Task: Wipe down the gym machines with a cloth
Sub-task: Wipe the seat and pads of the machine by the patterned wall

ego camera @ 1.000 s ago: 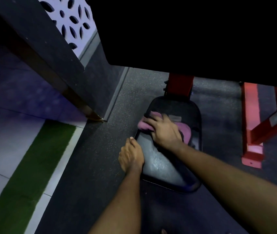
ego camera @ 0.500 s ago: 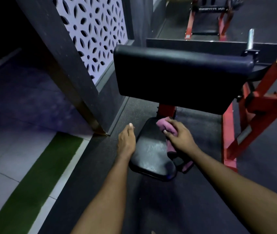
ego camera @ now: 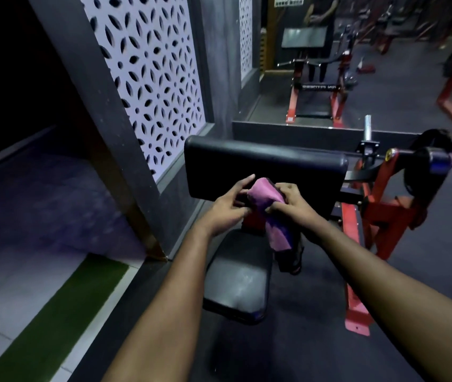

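A pink cloth point(ego camera: 270, 213) hangs in the air in front of the black arm pad point(ego camera: 263, 166) of a red-framed gym machine. My right hand point(ego camera: 292, 204) grips the cloth's upper part, and the rest trails down over the gap behind the seat. My left hand point(ego camera: 229, 205) meets the cloth from the left, its fingers pinching the top fold. Below both hands lies the black seat pad point(ego camera: 237, 282), with a dull sheen on its surface.
A grey pillar with a white patterned screen point(ego camera: 153, 78) stands close on the left. The machine's red frame point(ego camera: 379, 213) and floor rail point(ego camera: 355, 271) run on the right. A mirror point(ego camera: 357, 59) behind shows more red equipment. A green strip point(ego camera: 54, 321) borders the dark rubber floor.
My right hand lifted the cloth off the seat pad up to the arm pad's height. My left hand left the seat's edge and joined it on the cloth. The view tilted upward.
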